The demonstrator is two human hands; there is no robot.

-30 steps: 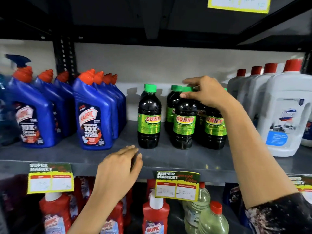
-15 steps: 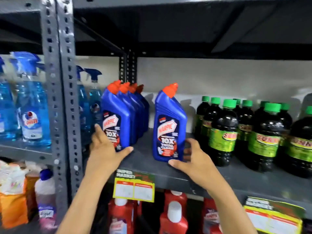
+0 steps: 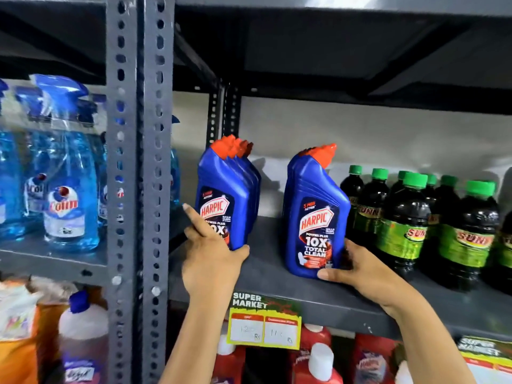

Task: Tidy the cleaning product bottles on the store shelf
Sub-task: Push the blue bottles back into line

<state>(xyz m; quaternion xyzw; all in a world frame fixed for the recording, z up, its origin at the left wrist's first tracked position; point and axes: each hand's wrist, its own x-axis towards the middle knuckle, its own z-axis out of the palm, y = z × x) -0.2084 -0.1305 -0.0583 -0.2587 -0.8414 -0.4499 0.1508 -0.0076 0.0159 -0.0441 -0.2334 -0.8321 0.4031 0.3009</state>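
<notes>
Gripping Harpic bottles: left hand [image 3: 212, 261] one [image 3: 219, 214], right hand [image 3: 360, 268] another [image 3: 314, 217], on grey shelf [image 3: 277, 275].

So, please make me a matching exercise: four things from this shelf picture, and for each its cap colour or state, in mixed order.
Things:
1. spray bottles
2. dark bottles
3. left hand
4. price tag

Places or colours:
A. green caps
B. hangs on the shelf edge
C. left of the metal post
D. at the base of the left blue bottle

Pairs: 1-C, 2-A, 3-D, 4-B
</notes>
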